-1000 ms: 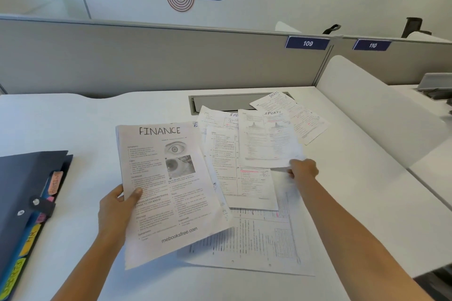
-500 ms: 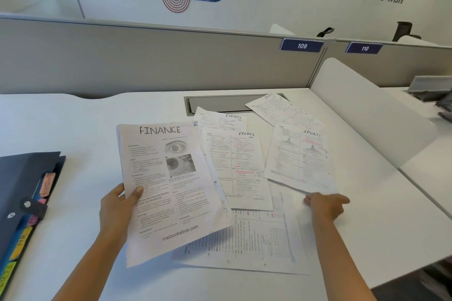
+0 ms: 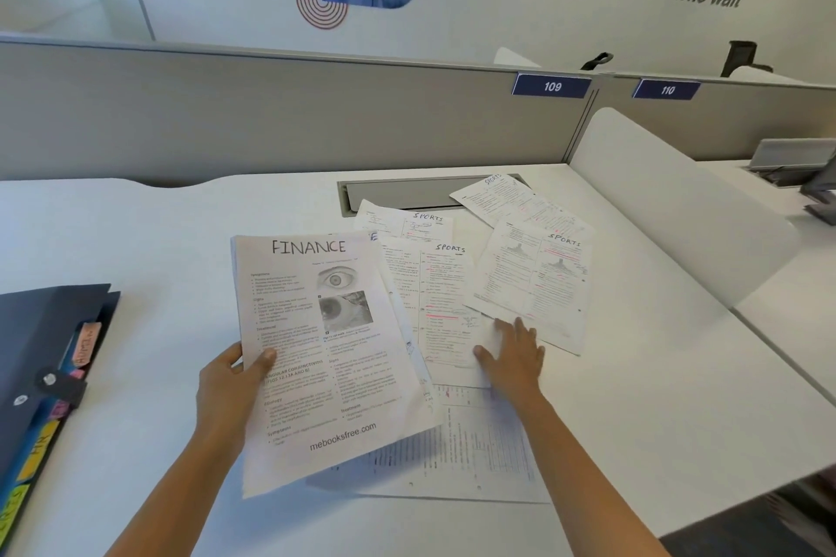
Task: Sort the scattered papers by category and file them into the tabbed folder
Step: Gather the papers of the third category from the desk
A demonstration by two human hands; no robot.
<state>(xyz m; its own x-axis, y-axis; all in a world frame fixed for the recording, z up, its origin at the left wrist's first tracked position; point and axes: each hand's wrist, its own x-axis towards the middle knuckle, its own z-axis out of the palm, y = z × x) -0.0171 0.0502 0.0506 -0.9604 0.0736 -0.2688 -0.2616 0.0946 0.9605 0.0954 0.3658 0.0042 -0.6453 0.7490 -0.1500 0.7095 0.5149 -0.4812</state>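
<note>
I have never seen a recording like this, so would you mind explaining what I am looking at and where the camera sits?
There is no machine here. A person works with two bare hands, and the pictures come from one wide-angle camera worn on their head, looking forward and down.

The white desk carries loose papers. The left hand holds up the FINANCE sheet, with the thumb on top.

Four SPORTS sheets lie fanned out behind it. The right hand rests flat, fingers spread, on the lower part of the middle SPORTS sheet. A gridded sheet lies nearest the person, partly covered.

At the far left sits a dark folder with coloured tabs, where the sorted papers are meant to go.
</note>
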